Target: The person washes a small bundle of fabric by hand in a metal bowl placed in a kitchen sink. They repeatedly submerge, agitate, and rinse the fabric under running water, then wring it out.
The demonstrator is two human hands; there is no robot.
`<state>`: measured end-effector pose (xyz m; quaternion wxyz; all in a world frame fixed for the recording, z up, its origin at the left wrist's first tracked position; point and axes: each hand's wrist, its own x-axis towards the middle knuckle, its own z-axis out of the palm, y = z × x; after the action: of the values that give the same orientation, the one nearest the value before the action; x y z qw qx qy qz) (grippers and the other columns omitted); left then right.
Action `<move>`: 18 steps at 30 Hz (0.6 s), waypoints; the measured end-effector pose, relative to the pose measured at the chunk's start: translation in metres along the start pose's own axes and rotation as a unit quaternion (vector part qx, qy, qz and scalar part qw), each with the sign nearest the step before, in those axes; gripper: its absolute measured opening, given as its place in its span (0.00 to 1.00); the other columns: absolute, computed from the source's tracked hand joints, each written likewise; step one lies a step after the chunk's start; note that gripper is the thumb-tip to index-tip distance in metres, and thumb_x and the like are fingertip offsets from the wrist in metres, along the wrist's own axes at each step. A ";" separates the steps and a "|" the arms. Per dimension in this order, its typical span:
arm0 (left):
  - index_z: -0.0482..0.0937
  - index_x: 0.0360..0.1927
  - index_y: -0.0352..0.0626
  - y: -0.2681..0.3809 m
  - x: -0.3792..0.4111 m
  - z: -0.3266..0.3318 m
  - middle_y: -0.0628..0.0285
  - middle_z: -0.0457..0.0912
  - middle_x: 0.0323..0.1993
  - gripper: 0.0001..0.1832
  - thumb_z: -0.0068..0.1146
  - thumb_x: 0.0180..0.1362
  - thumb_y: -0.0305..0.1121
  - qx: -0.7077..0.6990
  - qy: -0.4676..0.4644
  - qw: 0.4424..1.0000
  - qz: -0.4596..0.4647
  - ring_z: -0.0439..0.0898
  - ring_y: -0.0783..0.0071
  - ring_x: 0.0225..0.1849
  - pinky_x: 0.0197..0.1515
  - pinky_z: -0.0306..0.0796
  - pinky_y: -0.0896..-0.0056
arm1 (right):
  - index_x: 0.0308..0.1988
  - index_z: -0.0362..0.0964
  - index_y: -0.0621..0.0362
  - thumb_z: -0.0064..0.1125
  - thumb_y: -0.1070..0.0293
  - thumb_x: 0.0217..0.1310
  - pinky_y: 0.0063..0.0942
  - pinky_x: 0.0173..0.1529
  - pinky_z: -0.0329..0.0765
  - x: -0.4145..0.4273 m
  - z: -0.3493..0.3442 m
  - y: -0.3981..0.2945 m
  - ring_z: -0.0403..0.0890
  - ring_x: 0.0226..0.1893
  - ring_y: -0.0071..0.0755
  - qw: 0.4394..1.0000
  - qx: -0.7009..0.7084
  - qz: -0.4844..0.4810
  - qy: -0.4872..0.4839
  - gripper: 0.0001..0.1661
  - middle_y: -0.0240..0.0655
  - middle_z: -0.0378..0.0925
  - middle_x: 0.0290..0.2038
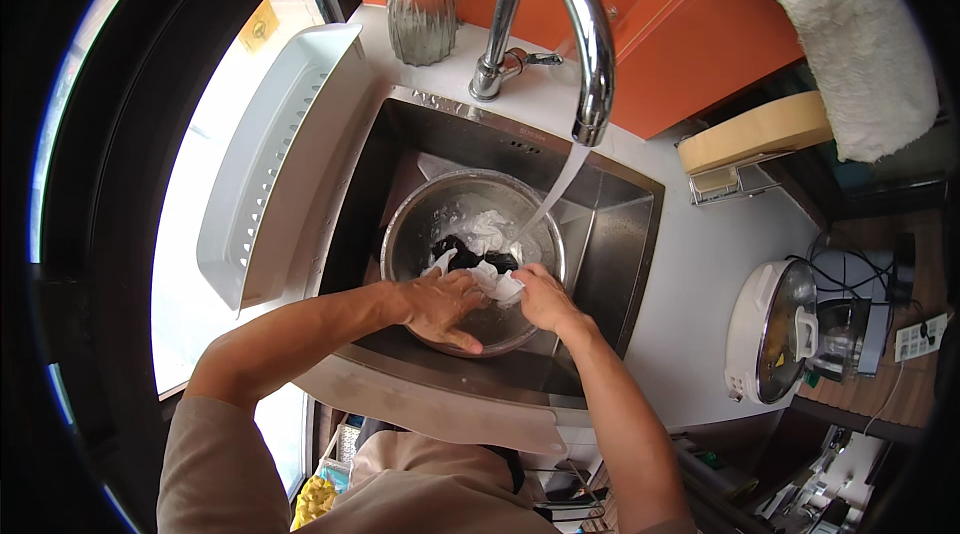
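Observation:
Water runs from the chrome gooseneck faucet [592, 84] into a round stainless steel bowl [555, 238] in the sink. Inside the bowl, wet white cloth [489, 230] and black cloth [461, 253] lie in water. My right hand [549, 300] pinches a bunched piece of white cloth [504, 286] over the near half of the bowl. Palm down, my left hand [446, 309] reaches over the bowl's near left side with its thumb spread. Its fingertips meet the white cloth, though whether they grip it is hidden.
The stainless steel sink [626, 234] surrounds the bowl. At left is a pale plastic rack [292, 159]; a ribbed glass vase [422, 16] stands behind. On the right are a wooden board [757, 133] in a wire holder and a white electric pot [757, 331] with a glass lid.

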<state>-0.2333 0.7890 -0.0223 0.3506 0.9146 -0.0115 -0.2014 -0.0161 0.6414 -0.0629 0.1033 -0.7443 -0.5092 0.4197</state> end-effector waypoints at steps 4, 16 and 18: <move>0.63 0.70 0.25 0.016 -0.017 -0.003 0.34 0.63 0.70 0.57 0.49 0.61 0.76 -0.044 -0.072 0.995 0.052 0.60 0.41 0.75 0.75 0.57 0.46 | 0.59 0.75 0.61 0.47 0.78 0.67 0.40 0.68 0.70 -0.006 0.009 0.001 0.73 0.64 0.54 1.000 -0.015 -0.015 -0.015 0.23 0.48 0.70 0.64; 0.70 0.69 0.47 -0.015 0.045 0.012 0.47 0.67 0.68 0.42 0.57 0.60 0.67 0.168 0.171 0.971 -0.025 0.65 0.46 0.71 0.67 0.64 0.36 | 0.58 0.74 0.60 0.47 0.74 0.67 0.39 0.68 0.70 -0.015 0.016 0.005 0.74 0.63 0.53 0.995 0.082 0.027 0.052 0.21 0.49 0.73 0.61; 0.56 0.79 0.71 -0.049 0.061 0.019 0.52 0.54 0.79 0.50 0.58 0.55 0.73 0.255 0.171 0.949 -0.069 0.55 0.37 0.76 0.66 0.59 0.21 | 0.66 0.66 0.58 0.50 0.70 0.67 0.42 0.66 0.73 -0.009 0.025 0.004 0.76 0.62 0.55 0.985 0.087 0.147 0.001 0.28 0.54 0.71 0.64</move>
<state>-0.1901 0.8042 -0.0885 0.0874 0.9928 0.0603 -0.0562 -0.0326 0.6251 -0.0766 0.1050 -0.7996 -0.3553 0.4727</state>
